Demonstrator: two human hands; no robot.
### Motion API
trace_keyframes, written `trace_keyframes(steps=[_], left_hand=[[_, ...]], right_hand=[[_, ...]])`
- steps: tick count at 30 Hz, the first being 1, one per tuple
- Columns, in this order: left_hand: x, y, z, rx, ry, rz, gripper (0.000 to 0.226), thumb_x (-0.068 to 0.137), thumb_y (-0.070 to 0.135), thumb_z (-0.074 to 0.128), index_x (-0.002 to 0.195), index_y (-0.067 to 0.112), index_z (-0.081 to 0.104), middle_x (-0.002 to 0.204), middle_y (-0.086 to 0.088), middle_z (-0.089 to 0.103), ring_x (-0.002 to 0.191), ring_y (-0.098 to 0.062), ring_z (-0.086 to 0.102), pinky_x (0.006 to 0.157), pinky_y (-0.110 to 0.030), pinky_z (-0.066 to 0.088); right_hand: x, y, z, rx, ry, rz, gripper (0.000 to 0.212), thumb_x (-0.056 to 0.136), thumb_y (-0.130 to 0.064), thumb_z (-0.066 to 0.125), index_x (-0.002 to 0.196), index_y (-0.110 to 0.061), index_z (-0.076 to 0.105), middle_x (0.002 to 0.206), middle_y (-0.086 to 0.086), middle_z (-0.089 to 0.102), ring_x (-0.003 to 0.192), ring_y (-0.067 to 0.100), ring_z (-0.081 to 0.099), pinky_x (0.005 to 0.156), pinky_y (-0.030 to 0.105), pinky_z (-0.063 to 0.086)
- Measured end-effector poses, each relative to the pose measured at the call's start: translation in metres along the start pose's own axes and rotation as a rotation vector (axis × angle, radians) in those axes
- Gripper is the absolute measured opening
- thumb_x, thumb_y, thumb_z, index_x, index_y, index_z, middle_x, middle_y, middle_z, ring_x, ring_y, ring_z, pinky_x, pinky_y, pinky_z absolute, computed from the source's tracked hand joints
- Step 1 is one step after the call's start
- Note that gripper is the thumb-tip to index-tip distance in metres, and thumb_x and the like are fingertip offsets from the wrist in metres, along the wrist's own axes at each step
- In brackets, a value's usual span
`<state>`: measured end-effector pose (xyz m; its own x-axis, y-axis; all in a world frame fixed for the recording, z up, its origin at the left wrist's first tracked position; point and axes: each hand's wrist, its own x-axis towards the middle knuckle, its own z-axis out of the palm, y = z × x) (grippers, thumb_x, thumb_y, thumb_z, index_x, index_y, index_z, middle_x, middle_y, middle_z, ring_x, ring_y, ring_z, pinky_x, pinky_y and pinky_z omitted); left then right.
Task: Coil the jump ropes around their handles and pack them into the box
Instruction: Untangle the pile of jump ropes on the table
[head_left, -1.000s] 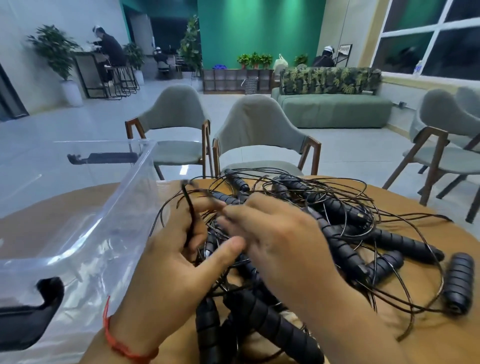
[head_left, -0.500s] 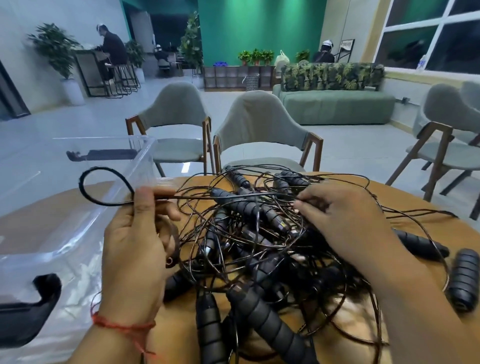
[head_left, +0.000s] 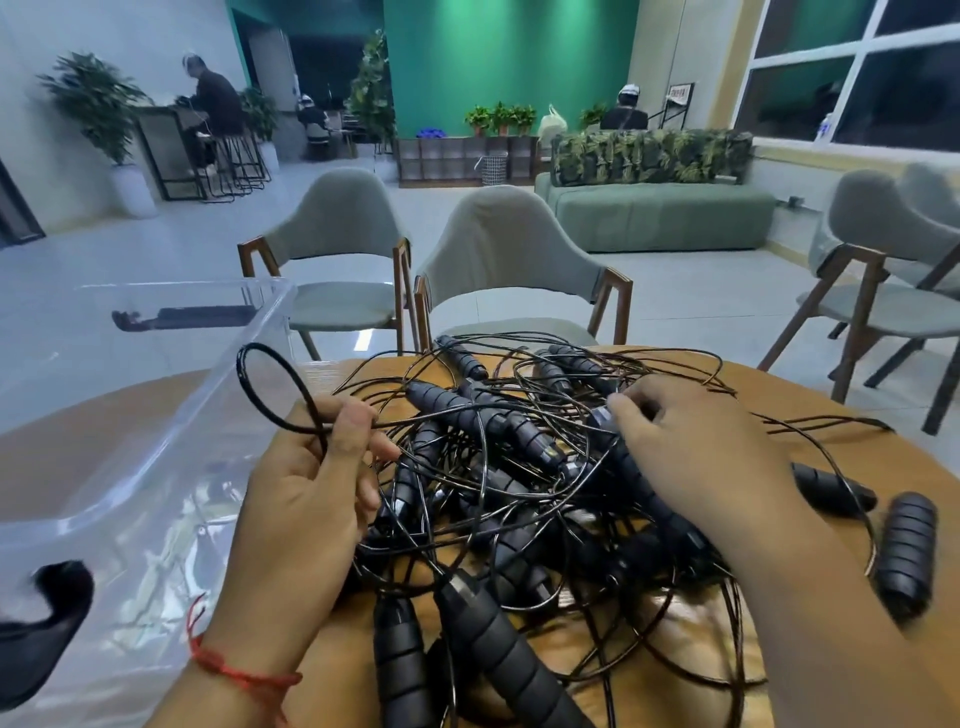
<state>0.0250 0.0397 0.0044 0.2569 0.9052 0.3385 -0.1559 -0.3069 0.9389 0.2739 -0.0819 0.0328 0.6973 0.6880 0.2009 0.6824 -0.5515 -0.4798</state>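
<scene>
Black cord (head_left: 258, 345) is pinched between the thumb and forefinger of the left hand (head_left: 311, 499), and it stands up in a small loop above and to the left of those fingers. A red string (head_left: 234, 670) circles the left wrist. The right hand (head_left: 701, 452) lies palm down on the far right part of the heap, fingers bent over a handle whose capped end (head_left: 602, 415) shows at the fingertips; whether they close round it I cannot tell

Between and below the two hands sits the tangle of jump ropes (head_left: 493, 467), thin cords looping every way over ribbed dark handles, none of them coiled. Two handles (head_left: 498, 639) point toward the person, just right of the left forearm. One more handle (head_left: 906, 551) lies apart, right of the right forearm, on the wooden surface (head_left: 893, 467)

Left of the left hand stands the clear plastic box (head_left: 249, 358) with a black latch (head_left: 47, 608) at its near end, and no rope shows in it. Beyond the hands, two grey chairs (head_left: 509, 249) face the surface
</scene>
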Motion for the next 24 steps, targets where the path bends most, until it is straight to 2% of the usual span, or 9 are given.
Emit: trace_keyframes(steps=[3, 7, 10, 14, 15, 17, 19, 22, 24], left_hand=[[-0.004, 0.002, 0.000, -0.016, -0.040, 0.021, 0.023, 0.108, 0.030, 0.050, 0.100, 0.018, 0.068, 0.091, -0.009, 0.073, 0.070, -0.023, 0.060, 0.045, -0.029, 0.045], [-0.008, 0.004, -0.002, -0.024, -0.048, 0.034, 0.024, 0.111, 0.010, 0.044, 0.103, 0.010, 0.067, 0.093, -0.014, 0.073, 0.080, -0.026, 0.064, 0.050, -0.030, 0.051], [-0.009, 0.005, -0.002, -0.018, -0.043, 0.027, 0.025, 0.111, 0.009, 0.044, 0.103, 0.011, 0.068, 0.093, -0.012, 0.074, 0.082, -0.026, 0.066, 0.051, -0.030, 0.053], [-0.010, 0.007, 0.000, 0.016, -0.041, 0.014, 0.026, 0.111, 0.008, 0.045, 0.103, 0.013, 0.070, 0.101, -0.006, 0.075, 0.088, -0.023, 0.069, 0.057, -0.031, 0.059], [-0.009, 0.007, 0.000, 0.043, -0.043, 0.017, 0.028, 0.110, 0.007, 0.046, 0.102, 0.016, 0.071, 0.104, -0.004, 0.075, 0.091, -0.022, 0.070, 0.061, -0.035, 0.061], [-0.008, 0.008, 0.002, 0.082, -0.041, 0.011, 0.033, 0.109, 0.006, 0.048, 0.098, 0.023, 0.074, 0.106, -0.001, 0.076, 0.095, -0.021, 0.071, 0.069, -0.045, 0.062], [-0.006, 0.008, 0.002, 0.074, -0.031, -0.016, 0.031, 0.109, 0.008, 0.050, 0.100, 0.023, 0.075, 0.107, -0.001, 0.077, 0.096, -0.022, 0.072, 0.072, -0.050, 0.062], [-0.004, 0.006, 0.003, 0.101, -0.025, -0.052, 0.027, 0.107, 0.006, 0.054, 0.109, 0.024, 0.074, 0.108, 0.002, 0.078, 0.097, -0.019, 0.073, 0.070, -0.046, 0.061], [-0.003, 0.006, 0.003, 0.138, -0.040, -0.046, 0.036, 0.105, -0.001, 0.055, 0.111, 0.029, 0.075, 0.108, 0.004, 0.078, 0.095, -0.017, 0.074, 0.067, -0.042, 0.061]], right_hand=[[-0.005, -0.005, 0.004, -0.095, -0.043, -0.008, 0.041, 0.088, -0.081, 0.054, 0.105, -0.045, 0.063, 0.091, -0.015, 0.067, 0.090, 0.018, 0.063, 0.070, 0.034, 0.049], [-0.010, -0.017, 0.010, -0.154, 0.002, -0.038, 0.016, 0.093, -0.045, 0.062, 0.108, -0.040, 0.064, 0.099, -0.008, 0.070, 0.094, 0.025, 0.062, 0.076, 0.037, 0.048], [-0.011, -0.022, 0.012, -0.134, 0.080, -0.088, 0.012, 0.098, -0.034, 0.058, 0.105, -0.035, 0.068, 0.101, -0.009, 0.066, 0.092, 0.022, 0.060, 0.074, 0.033, 0.042], [-0.024, -0.042, 0.027, 0.012, 0.220, -0.295, 0.019, 0.106, -0.028, 0.058, 0.122, -0.028, 0.070, 0.108, -0.009, 0.062, 0.085, 0.010, 0.058, 0.061, 0.008, 0.027], [-0.026, -0.046, 0.033, 0.041, 0.248, -0.350, 0.021, 0.105, -0.025, 0.062, 0.123, -0.025, 0.071, 0.110, -0.007, 0.064, 0.082, 0.010, 0.061, 0.062, 0.006, 0.029], [-0.031, -0.053, 0.043, 0.108, 0.274, -0.426, 0.021, 0.099, -0.018, 0.072, 0.121, -0.020, 0.075, 0.109, -0.004, 0.065, 0.078, 0.012, 0.065, 0.065, 0.007, 0.042], [-0.032, -0.055, 0.050, 0.199, 0.324, -0.478, 0.021, 0.099, -0.012, 0.074, 0.118, -0.020, 0.076, 0.110, -0.006, 0.066, 0.080, 0.010, 0.067, 0.069, 0.007, 0.046], [-0.032, -0.057, 0.050, 0.408, 0.320, -0.482, 0.017, 0.103, -0.013, 0.069, 0.114, -0.023, 0.078, 0.113, -0.016, 0.067, 0.098, 0.003, 0.066, 0.084, 0.006, 0.048], [-0.030, -0.056, 0.046, 0.592, 0.223, -0.428, 0.022, 0.106, -0.016, 0.065, 0.118, -0.028, 0.078, 0.117, -0.022, 0.069, 0.113, 0.000, 0.065, 0.093, 0.009, 0.049]])
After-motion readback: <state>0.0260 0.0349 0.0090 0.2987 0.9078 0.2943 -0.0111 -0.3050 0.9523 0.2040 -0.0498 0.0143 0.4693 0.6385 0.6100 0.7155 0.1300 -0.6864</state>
